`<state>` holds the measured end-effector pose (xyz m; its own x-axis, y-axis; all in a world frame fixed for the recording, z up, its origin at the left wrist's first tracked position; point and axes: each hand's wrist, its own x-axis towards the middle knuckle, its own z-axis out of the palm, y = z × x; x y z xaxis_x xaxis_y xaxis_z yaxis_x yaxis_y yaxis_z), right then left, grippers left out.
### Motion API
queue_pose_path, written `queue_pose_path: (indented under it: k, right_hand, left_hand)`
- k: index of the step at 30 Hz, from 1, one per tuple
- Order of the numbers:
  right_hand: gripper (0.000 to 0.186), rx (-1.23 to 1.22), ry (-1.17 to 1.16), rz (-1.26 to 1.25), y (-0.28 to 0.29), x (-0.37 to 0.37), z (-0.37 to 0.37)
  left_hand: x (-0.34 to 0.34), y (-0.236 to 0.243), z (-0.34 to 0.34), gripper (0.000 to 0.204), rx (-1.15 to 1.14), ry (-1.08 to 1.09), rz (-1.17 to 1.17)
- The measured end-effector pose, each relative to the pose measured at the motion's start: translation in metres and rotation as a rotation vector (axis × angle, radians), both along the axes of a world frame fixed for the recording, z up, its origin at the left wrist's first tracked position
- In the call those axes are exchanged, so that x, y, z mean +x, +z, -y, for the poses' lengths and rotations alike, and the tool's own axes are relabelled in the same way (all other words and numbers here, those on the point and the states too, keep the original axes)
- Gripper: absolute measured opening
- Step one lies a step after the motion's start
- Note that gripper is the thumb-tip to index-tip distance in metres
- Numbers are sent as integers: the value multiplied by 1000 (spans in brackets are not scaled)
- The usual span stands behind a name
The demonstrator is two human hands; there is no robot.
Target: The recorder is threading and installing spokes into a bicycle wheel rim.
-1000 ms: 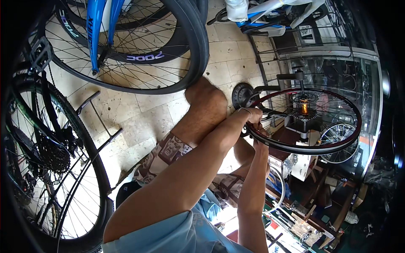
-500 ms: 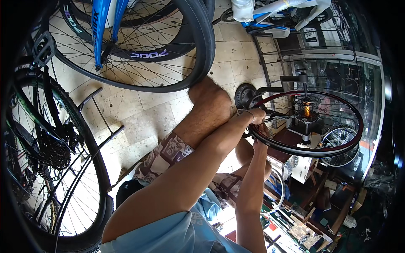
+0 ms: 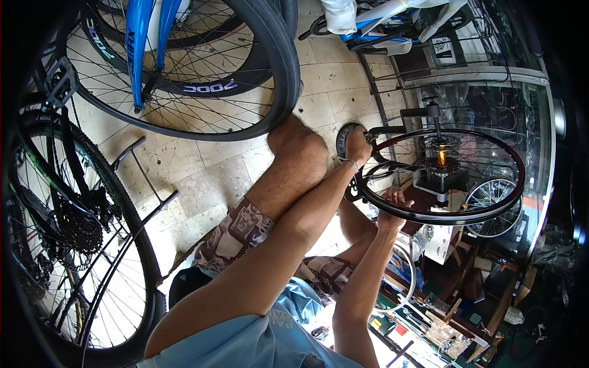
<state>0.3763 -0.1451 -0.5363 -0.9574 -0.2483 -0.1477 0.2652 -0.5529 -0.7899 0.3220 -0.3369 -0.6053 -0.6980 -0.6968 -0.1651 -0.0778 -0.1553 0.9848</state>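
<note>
A bicycle wheel [image 3: 472, 216] with a dark red and black rim is mounted by its axle in a dark wheel truing stand [image 3: 417, 113]. Its gold hub [image 3: 442, 156] carries a cassette of sprockets on the lower end. My right hand [image 3: 392, 210] grips the near left part of the rim, fingertips reaching over to the spoke side. Curled up at the far left of the rim, beside a round black disc [image 3: 347, 136] on the stand, is my left hand [image 3: 358, 147]. What its fingers close on, if anything, is hidden.
A blue bicycle fork [image 3: 136, 67] with a large black-tyred wheel [image 3: 289, 73] stands at the upper left. Another bicycle's rear wheel [image 3: 140, 245] is at the left edge. A small spoked wheel [image 3: 494, 211] leans by the glass case [image 3: 521, 116]. Cluttered wooden shelving [image 3: 460, 294] lies lower right.
My hands were close together at the rim's left edge. The left hand has moved up and away toward the black disc; the right has shifted slightly right along the rim.
</note>
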Motion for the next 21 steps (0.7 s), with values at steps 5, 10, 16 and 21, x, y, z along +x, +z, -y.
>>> queue_pose_path:
  k: [5,10,16,21]
  right_hand:
    - [21,264,-106,128,14,4,5]
    - [21,448,-150,46,43,32,74]
    - [20,430,70,147,1,12,47]
    - [19,413,128,104,-15,9,38]
  left_hand:
    - [3,6,-8,22,54,-22,57]
    - [10,-5,-2,23,84,-24,35]
    - [8,5,0,18,12,-157,62]
    - [17,11,2,23,-119,-618,172]
